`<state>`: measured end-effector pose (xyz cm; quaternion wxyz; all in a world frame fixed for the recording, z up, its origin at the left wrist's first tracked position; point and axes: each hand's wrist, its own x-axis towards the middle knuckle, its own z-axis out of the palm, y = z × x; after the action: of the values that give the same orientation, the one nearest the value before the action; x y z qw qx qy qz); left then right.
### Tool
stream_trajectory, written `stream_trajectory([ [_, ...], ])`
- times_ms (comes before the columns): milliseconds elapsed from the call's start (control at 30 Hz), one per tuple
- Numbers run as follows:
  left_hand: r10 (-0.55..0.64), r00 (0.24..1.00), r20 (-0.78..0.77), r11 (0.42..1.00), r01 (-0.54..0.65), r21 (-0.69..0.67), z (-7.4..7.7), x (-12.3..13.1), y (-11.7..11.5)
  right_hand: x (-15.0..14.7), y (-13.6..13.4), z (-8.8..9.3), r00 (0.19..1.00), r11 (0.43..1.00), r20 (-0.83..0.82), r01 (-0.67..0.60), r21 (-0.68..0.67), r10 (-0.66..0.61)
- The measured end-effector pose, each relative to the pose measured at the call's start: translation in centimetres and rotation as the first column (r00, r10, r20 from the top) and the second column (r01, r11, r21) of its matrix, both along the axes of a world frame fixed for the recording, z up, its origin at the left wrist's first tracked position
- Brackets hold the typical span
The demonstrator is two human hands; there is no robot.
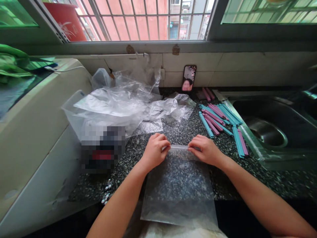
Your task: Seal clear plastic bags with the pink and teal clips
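A clear plastic bag lies flat on the dark speckled counter, its near end hanging over the front edge. My left hand is closed on the far left corner of the bag's top edge. My right hand is closed on the far right corner of that same edge. The strip of bag between the two hands is pulled taut. Several blue and pink sealing clips lie in a loose heap just beyond and right of my right hand.
A pile of crumpled clear bags fills the counter's back left. A white appliance stands at the left. A steel sink lies at the right. A phone leans on the tiled wall under the window.
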<state>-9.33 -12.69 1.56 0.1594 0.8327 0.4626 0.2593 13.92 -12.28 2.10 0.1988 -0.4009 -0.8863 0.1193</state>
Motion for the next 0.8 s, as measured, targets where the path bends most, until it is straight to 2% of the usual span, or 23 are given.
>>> stream_trajectory([
  [367,0.016,0.997,-0.069,1.000,-0.016,-0.006,0.08,0.07,-0.18,-0.01,0.05,-0.47,0.999,1.000,-0.017,-0.030,0.004,0.030],
  [800,0.011,0.998,-0.066,1.000,-0.010,0.012,0.10,0.04,-0.11,0.03,-0.07,-0.37,0.999,1.000,-0.045,-0.014,-0.004,0.014],
])
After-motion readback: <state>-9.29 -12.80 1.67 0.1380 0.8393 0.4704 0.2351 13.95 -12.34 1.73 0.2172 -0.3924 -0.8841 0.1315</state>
